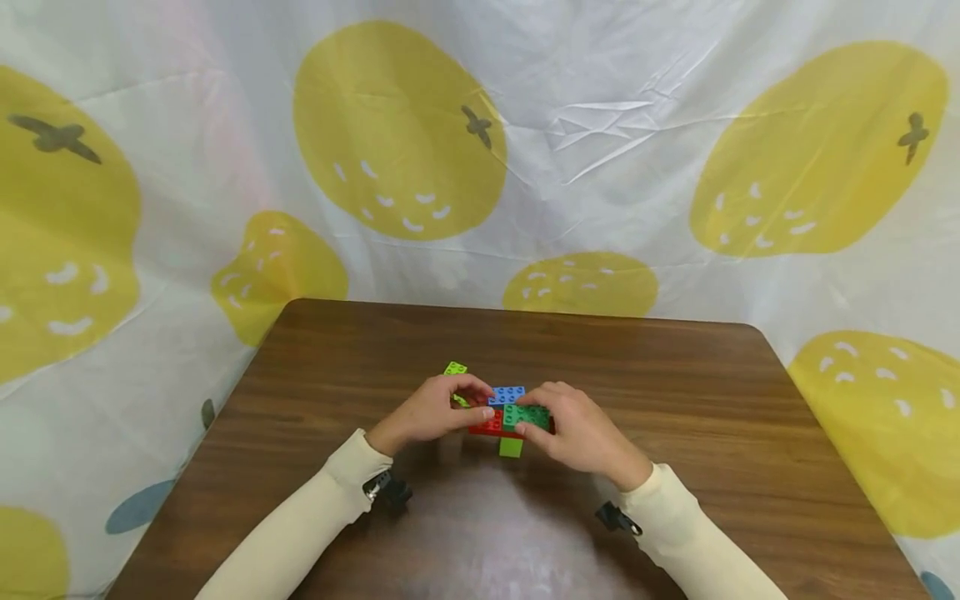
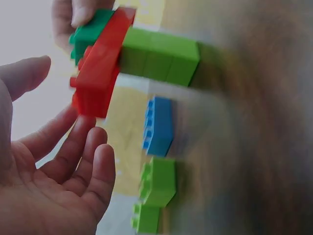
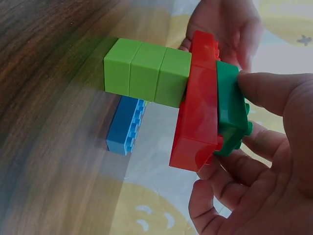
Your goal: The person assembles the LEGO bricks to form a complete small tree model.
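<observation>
Three light green bricks (image 3: 146, 71) are stacked as a column on the table. Long red bricks (image 3: 198, 112) lie across its top, sticking out to both sides. On the red layer's right part sits a dark green brick (image 3: 229, 105), set slightly tilted in the right wrist view. My right hand (image 1: 581, 429) pinches this dark green brick between thumb and fingers. At the red layer's left end is my left hand (image 1: 431, 408), fingertips right at the red brick and thumb held apart from the fingers, as the left wrist view shows.
Behind the build a blue brick (image 2: 160, 126) lies on the brown wooden table (image 1: 360, 350). Light green bricks (image 2: 161, 181) lie to its left, partly behind my left hand in the head view. A white curtain with yellow fruit prints (image 1: 401, 133) hangs beyond the table's far edge.
</observation>
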The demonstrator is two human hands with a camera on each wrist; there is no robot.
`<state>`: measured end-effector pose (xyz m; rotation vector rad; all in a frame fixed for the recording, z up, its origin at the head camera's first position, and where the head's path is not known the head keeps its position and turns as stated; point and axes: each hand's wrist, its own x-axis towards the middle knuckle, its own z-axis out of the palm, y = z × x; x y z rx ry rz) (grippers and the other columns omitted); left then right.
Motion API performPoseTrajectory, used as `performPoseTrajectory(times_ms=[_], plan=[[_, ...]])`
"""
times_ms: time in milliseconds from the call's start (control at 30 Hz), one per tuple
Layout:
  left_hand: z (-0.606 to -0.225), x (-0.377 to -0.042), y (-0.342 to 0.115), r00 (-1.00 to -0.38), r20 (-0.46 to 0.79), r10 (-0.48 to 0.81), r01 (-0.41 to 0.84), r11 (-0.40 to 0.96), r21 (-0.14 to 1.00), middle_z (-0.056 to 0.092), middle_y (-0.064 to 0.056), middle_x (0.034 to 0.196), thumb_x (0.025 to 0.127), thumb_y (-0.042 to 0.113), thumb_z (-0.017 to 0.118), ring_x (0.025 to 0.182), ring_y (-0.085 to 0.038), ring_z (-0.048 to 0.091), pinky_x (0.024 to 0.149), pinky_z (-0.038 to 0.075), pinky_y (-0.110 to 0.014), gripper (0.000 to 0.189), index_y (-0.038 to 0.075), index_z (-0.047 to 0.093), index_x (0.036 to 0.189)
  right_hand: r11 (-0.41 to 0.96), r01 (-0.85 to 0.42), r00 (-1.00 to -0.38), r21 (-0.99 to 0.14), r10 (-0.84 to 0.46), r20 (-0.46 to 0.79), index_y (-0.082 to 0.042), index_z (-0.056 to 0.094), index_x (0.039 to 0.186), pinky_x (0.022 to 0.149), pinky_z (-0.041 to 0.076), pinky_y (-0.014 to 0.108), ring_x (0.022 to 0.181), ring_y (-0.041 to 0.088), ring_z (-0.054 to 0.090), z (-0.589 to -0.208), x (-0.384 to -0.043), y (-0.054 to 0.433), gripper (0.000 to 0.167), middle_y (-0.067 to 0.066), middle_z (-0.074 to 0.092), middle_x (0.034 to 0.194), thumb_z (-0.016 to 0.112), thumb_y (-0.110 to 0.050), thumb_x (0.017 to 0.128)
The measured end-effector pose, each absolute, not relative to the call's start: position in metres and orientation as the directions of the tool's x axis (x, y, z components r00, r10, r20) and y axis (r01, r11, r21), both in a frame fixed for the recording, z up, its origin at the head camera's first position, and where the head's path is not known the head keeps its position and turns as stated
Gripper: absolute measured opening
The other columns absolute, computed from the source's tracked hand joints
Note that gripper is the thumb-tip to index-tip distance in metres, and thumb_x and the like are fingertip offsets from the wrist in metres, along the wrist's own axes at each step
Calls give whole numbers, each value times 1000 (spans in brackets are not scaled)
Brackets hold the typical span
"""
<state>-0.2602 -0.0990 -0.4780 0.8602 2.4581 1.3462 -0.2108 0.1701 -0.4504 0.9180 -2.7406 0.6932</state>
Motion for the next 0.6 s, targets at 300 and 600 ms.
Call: performPoseTrajectory(times_ms=[300, 600], plan=[[-476, -285, -111, -903, 111, 415, 322, 486, 812, 74, -1, 110, 99, 33, 75, 99, -18, 67, 83, 57, -32, 34, 11, 74, 125, 697, -587, -809, -412, -523, 267, -14, 74, 123, 89, 56, 40, 99, 14, 64, -454, -210, 171, 34, -1, 74, 115, 80, -32, 95], [-488, -306, -118, -955, 107, 276, 247, 545, 801, 74, -10, 121, 94, 22, 81, 107, -24, 67, 94, 56, -43, 35, 8, 72, 126, 684, -598, -801, -417, -526, 286, -14, 73, 125, 89, 56, 38, 100, 13, 65, -458, -211, 172, 35, 0, 74, 118, 79, -32, 96]])
